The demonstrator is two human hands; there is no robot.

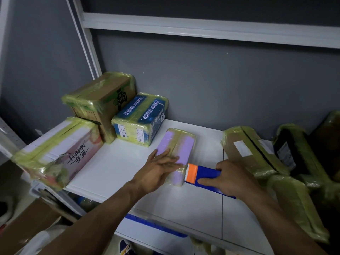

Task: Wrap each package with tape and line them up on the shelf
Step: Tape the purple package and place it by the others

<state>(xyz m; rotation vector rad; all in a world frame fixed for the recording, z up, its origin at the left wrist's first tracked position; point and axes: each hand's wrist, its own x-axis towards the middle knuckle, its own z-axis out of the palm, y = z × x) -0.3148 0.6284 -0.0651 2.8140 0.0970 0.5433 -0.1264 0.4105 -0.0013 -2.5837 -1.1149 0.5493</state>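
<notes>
The white shelf [117, 173] fills the middle of the frame and carries all the packages. At the left of the frame I count three wrapped boxes: a white box [55, 153] with pink print, a brown cardboard box [103, 96] behind it, and a blue box [141, 116] beside that one. At the right lie a brown package [250, 150] and a black package [294, 150]. There are at least two more wrapped ones near the right edge, but I cannot separate them well.

The thing in work is one purple package [180, 142], lying flat in the centre. It looks thin, light and rather stiff. Its tape skin is glossy, so I think it slides easily on the smooth shelf; it is better to take it by the two long edges.

There is one tape dispenser [206, 176], blue and orange, touching the package's near right corner. The left hand [158, 170] presses on the package with straight fingers. The right hand [233, 179] has its fingers curled around the dispenser.
</notes>
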